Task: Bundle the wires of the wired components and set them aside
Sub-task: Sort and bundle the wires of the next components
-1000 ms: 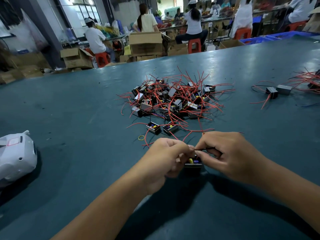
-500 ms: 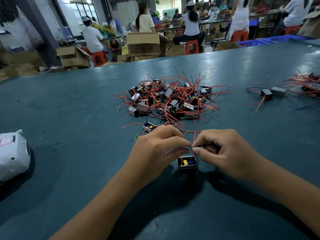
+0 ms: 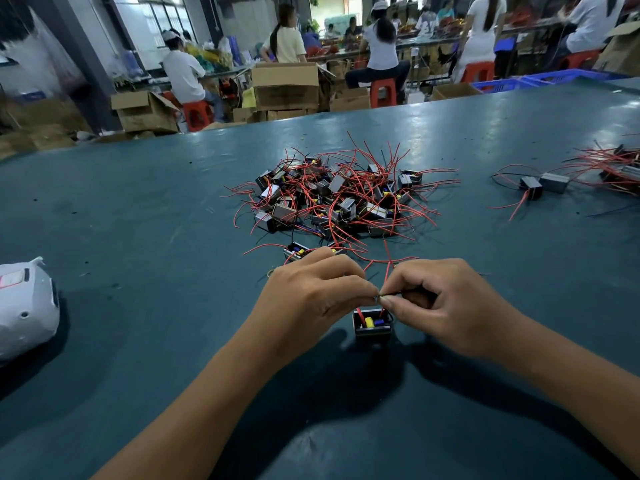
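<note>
A small black boxed component (image 3: pixel 372 323) with red wires, a yellow part and a blue part stands on the teal table just below my fingertips. My left hand (image 3: pixel 311 292) and my right hand (image 3: pixel 440 303) meet above it, each pinching its wires between thumb and forefinger. Red wires rise from the box into the pinch and run away behind my hands. A heap of the same components with loose red wires (image 3: pixel 332 199) lies further back at the middle of the table.
A few components with wires (image 3: pixel 547 183) lie at the far right, more at the right edge (image 3: pixel 620 168). A white bag (image 3: pixel 24 306) sits at the left edge. The table (image 3: pixel 138 237) ends at the back; beyond it people sit among cardboard boxes (image 3: pixel 285 84).
The component has come out from under my hands and now stands in plain view below the fingertips. My hands have stayed pinching the wires and have drawn together slightly.
</note>
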Action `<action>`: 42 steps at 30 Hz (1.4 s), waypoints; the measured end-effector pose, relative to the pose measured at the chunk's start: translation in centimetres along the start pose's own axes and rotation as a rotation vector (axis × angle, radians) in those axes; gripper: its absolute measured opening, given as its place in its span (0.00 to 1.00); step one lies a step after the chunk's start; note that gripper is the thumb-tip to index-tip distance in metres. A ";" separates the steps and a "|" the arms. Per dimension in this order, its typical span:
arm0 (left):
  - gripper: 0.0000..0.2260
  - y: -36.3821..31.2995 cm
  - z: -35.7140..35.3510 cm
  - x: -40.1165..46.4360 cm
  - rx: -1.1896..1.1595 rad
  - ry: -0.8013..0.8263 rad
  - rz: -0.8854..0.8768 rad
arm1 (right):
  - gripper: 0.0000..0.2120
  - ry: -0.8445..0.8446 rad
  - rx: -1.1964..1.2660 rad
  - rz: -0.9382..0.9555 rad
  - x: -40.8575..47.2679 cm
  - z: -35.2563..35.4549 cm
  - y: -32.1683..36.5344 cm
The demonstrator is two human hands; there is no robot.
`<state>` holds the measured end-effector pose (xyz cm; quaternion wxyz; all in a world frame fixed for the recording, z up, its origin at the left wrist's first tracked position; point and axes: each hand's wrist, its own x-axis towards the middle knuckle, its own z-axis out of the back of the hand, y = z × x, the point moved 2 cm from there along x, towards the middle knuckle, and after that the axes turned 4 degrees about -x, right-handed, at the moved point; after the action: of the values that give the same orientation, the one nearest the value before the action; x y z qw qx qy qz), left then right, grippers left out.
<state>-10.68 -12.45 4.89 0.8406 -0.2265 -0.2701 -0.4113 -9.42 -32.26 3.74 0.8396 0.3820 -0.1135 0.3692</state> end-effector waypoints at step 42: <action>0.10 0.0 -2.4 -0.4 -0.841 0.134 0.736 | 0.05 -0.061 -0.173 0.047 -0.2 -0.2 0.7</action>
<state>-10.22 -13.71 2.82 0.7813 -0.5947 0.0681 -0.1766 -10.11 -31.87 3.88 0.8566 0.3163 -0.1797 0.3659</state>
